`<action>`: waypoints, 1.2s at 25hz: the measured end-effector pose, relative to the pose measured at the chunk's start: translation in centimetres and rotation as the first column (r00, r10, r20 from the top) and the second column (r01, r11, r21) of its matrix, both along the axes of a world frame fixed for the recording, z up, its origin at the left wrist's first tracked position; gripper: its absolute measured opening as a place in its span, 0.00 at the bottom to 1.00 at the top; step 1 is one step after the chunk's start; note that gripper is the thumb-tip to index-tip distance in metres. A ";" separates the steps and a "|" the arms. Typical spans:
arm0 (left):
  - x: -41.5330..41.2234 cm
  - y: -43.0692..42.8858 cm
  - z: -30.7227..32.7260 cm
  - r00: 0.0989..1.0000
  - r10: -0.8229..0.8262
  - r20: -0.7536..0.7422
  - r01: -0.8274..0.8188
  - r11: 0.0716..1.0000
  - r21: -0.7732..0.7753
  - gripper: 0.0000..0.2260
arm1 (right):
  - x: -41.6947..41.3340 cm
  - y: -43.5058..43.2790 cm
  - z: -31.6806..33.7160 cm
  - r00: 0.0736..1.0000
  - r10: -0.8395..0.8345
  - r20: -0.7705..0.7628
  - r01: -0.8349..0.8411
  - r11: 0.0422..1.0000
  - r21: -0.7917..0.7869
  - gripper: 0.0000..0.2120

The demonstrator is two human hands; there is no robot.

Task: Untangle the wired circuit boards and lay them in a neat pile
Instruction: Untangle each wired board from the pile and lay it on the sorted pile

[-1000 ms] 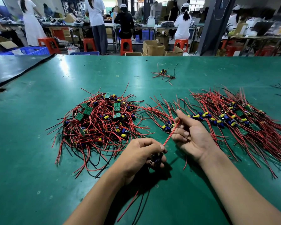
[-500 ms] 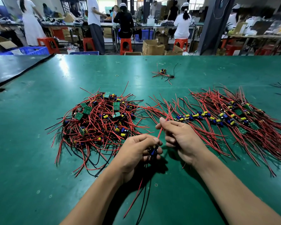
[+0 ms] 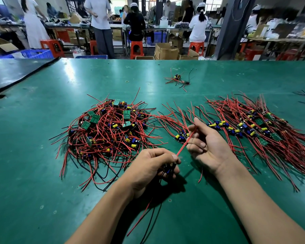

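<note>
Circuit board [image 3: 168,170] gripped, right hand [image 3: 208,147] slid up wire [image 3: 183,147]

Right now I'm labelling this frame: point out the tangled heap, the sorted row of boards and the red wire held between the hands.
tangled heap [image 3: 110,132], head view, its wiry middle.
sorted row of boards [image 3: 251,132], head view, components mid-row.
red wire [image 3: 183,145], head view, its taut middle span.

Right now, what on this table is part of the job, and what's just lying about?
Job: tangled heap, sorted row, board in left hand, red wire pinched by right hand.
Lying about: stray board, ring, black mat.
</note>
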State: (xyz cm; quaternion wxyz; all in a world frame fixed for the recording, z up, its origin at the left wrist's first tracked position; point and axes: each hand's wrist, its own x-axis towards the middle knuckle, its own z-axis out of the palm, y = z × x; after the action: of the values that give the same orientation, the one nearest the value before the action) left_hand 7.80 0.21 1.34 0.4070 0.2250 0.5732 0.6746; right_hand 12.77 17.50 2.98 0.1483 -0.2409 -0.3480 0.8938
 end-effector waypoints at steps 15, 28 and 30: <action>-0.6 0.7 0.4 0.926 0.200 0.320 -0.224 0.974 0.042 0.25 | -0.1 -0.4 -0.9 0.999 0.024 0.042 -0.036 0.945 0.324 0.32; -1.2 0.5 0.5 0.951 0.212 0.223 -0.238 0.966 0.098 0.20 | 0.2 -2.5 -2.5 0.981 -0.195 0.023 -0.014 0.044 0.999 0.10; -1.6 0.2 0.3 0.934 0.350 -0.070 -0.347 0.936 0.056 0.13 | 0.3 -1.6 -2.4 0.944 -0.327 -0.033 0.040 0.015 0.999 0.10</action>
State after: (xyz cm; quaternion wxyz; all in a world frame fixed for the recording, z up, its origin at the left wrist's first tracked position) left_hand 6.21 0.36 1.65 0.2533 0.1550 0.6050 0.7388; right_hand 13.05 15.91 0.59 0.3508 -0.2058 -0.8458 0.3453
